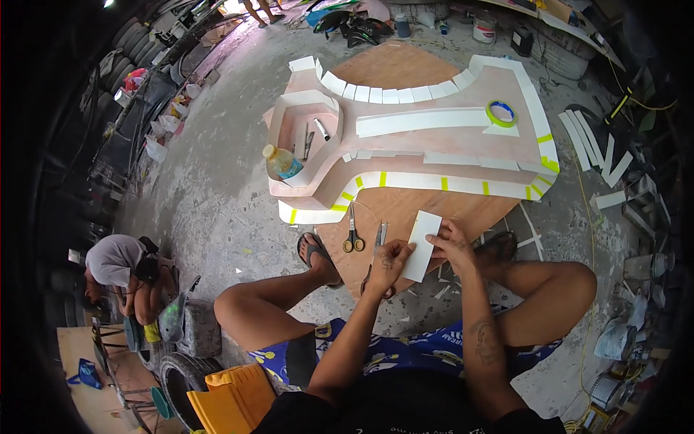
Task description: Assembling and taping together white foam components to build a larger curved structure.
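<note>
A white rectangular piece of card (421, 254) is held up between my two hands, above a brown plywood board (463, 206). My left hand (392, 262) pinches its left edge. On the right edge, my right hand (450, 244) has its thumb on the card's face and its fingers behind. Black-handled scissors (353, 239) lie on the board left of my hands. A second bladed tool (382, 233) lies partly hidden under my left hand. Beyond stands a pale pink moulded panel (426, 141), edged with white card strips and yellow-green tape pieces.
On the panel are a tape roll (501, 113), a long white strip (423, 121), a bottle (283, 162) and a marker (321, 129). Cut white strips (582, 141) lie on the floor at right. A crouching person (119, 264), tyres (181, 383) and a yellow-orange object (235, 394) are at left.
</note>
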A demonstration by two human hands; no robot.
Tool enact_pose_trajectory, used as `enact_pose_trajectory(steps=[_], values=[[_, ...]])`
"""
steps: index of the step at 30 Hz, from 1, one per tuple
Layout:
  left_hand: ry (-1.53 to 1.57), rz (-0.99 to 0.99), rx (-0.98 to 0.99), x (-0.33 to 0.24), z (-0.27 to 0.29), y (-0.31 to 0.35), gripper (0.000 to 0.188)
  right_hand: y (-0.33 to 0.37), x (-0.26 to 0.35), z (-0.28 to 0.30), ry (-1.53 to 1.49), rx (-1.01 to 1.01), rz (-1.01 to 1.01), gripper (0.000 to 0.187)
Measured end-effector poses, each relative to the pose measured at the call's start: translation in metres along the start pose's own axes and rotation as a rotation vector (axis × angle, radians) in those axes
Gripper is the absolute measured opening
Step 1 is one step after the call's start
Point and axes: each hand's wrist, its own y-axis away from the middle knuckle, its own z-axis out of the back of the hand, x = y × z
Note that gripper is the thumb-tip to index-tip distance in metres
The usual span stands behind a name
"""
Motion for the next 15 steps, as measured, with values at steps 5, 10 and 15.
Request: enact_pose_trajectory(steps=[5, 10, 15], values=[[0.027, -0.058, -0.171, 0.007, 0.047, 0.001, 0.022, -0.003, -0.011, -0.045, -0.18, 0.04, -0.099, 0.03], [0.162, -0.027, -0.379, -0.001, 0.105, -0.014, 0.022, -0.05, 0.009, -0.1, -0.169, 0.199, -0.06, 0.028], [0.141, -0.091, -0.345, 0.006, 0.116, -0.021, 0.024, -0.058, 0.007, -0.115, -0.089, 0.17, -0.08, 0.026]])
